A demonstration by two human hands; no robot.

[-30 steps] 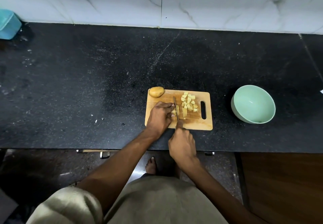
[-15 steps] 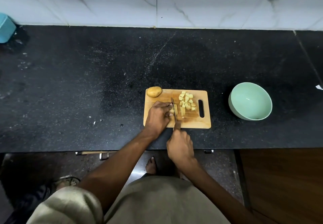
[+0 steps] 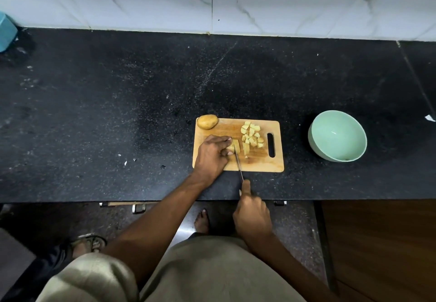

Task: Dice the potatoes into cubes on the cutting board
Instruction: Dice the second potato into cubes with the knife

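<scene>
Our right hand [image 3: 252,212] had drawn the knife [image 3: 238,162] back toward the near edge of the counter [image 3: 118,113] since half a second before, so the hand now sat off the cutting board [image 3: 254,162] with only the blade tip reaching the potato piece [image 3: 236,146]. That hand was curled closed around the handle, forefinger laid along the top. Our left hand [image 3: 212,154] gripped the piece with bent fingers at the middle of the board, just left of the blade. We judged one slicing stroke finished and another due. A heap of cubes [image 3: 252,134] lay at the far right of the board, a whole potato [image 3: 207,121] at its far left corner, so much dicing remained. A green bowl [image 3: 337,135] stood well to the right.
</scene>
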